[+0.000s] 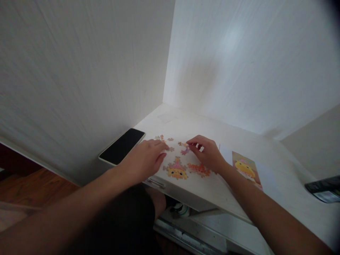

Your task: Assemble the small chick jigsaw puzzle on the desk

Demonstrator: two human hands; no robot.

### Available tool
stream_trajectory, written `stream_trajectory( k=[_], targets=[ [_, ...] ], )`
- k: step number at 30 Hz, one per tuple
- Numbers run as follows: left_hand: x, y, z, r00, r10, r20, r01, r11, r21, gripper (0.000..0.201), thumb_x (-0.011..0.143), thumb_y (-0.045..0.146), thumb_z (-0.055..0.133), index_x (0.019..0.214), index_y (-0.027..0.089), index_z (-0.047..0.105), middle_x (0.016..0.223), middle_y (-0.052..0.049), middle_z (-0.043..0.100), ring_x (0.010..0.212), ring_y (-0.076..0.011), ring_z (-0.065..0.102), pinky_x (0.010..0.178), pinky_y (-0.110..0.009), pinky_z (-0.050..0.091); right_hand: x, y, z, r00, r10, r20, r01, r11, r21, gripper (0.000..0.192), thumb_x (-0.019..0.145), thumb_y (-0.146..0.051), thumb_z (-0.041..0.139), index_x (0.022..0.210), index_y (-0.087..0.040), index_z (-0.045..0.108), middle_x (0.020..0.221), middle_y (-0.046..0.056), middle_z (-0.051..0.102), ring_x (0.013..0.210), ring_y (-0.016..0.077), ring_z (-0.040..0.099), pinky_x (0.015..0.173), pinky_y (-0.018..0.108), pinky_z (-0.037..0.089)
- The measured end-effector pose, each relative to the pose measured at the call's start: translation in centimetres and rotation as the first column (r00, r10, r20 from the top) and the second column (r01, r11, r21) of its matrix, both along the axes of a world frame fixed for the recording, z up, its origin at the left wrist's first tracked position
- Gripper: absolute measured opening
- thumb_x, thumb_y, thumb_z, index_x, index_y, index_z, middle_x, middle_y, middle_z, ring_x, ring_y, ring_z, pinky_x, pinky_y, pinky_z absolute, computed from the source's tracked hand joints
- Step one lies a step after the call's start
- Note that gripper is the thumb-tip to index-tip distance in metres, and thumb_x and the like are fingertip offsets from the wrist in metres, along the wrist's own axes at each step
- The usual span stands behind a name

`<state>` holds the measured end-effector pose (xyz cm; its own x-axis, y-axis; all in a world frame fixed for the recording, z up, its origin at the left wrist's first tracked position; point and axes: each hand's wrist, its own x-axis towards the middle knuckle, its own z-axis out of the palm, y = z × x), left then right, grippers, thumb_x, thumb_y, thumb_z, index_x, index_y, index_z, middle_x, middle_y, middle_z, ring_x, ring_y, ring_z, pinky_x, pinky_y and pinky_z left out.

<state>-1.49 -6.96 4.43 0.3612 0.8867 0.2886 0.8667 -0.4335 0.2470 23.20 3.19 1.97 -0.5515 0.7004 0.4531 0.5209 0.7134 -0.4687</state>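
White panelled walls meet in a corner behind a white tabletop (233, 191), and from the head view I see jigsaw pieces scattered across its near middle. My left hand (145, 159) lies palm down with fingers pressed together, the fingertips touching loose puzzle pieces (170, 148) near the far edge of the scatter; I cannot tell whether it grips one. My right hand (208, 152) is curled, thumb and forefinger pinching at a small pink piece (185, 151). Between the hands sits an assembled cluster (176, 170) showing a yellow face, with an orange cluster (198, 169) just beside it. A black phone (122, 146) lies left of my left hand, and a printed reference picture (245, 169) lies right of my right wrist.
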Motion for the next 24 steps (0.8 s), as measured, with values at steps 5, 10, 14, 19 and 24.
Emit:
stream_trajectory(
  k=[5,10,14,19,24],
  targets=[
    [-3.1,2.1,-0.6,0.992,0.118,-0.047,-0.118,0.993,0.001,0.031,0.093,0.025,0.048,0.118,0.013,0.063,0.114,-0.013,0.068,0.109,-0.0286,0.062,0.097,-0.044,0.047,0.3,0.6,-0.4,1.000,-0.015,-0.007,0.015,1.000,-0.004,0.016,0.089,-0.024,0.058,0.096,-0.019,0.071,0.088,0.007,0.071,0.071,0.0155,0.062,0.063,0.030,0.050],
    [-2.9,2.1,-1.3,0.998,-0.016,-0.054,0.014,0.999,-0.038,0.027,0.094,0.026,0.048,0.109,0.016,0.069,0.109,-0.012,0.069,0.105,-0.0242,0.062,0.097,-0.040,0.047,-0.1,0.1,-0.3,0.998,0.039,0.041,-0.036,0.998,-0.051,0.017,0.090,-0.027,0.057,0.096,-0.019,0.071,0.090,0.009,0.071,0.073,0.0162,0.062,0.065,0.031,0.051],
    [-2.0,1.6,-1.1,0.990,-0.141,-0.019,0.139,0.986,-0.089,0.025,0.096,0.024,0.047,0.095,0.017,0.071,0.102,-0.010,0.067,0.099,-0.0214,0.061,0.092,-0.039,0.047,0.1,-0.1,0.1,0.992,0.102,0.076,-0.097,0.993,-0.073,0.018,0.090,-0.030,0.059,0.094,-0.019,0.072,0.084,0.007,0.068,0.072,0.0152,0.060,0.066,0.029,0.049],
    [-1.0,0.8,-0.8,0.988,-0.157,-0.010,0.156,0.985,-0.070,0.025,0.096,0.022,0.047,0.092,0.017,0.071,0.104,-0.009,0.064,0.098,-0.0212,0.059,0.089,-0.037,0.047,0.3,0.0,0.2,0.978,0.092,0.185,-0.074,0.992,-0.104,0.022,0.089,-0.035,0.062,0.082,-0.018,0.073,0.070,0.003,0.063,0.061,0.0120,0.050,0.058,0.026,0.039],
    [0.5,-0.4,-0.3,0.967,-0.252,0.040,0.255,0.962,-0.098,0.021,0.095,0.021,0.051,0.094,0.018,0.072,0.103,-0.008,0.063,0.094,-0.0197,0.059,0.085,-0.033,0.048,-0.1,-0.9,0.3,0.953,0.180,0.244,-0.133,0.971,-0.196,0.024,0.086,-0.041,0.066,0.081,-0.019,0.073,0.066,0.001,0.060,0.059,0.0113,0.048,0.057,0.025,0.035]
  ],
)
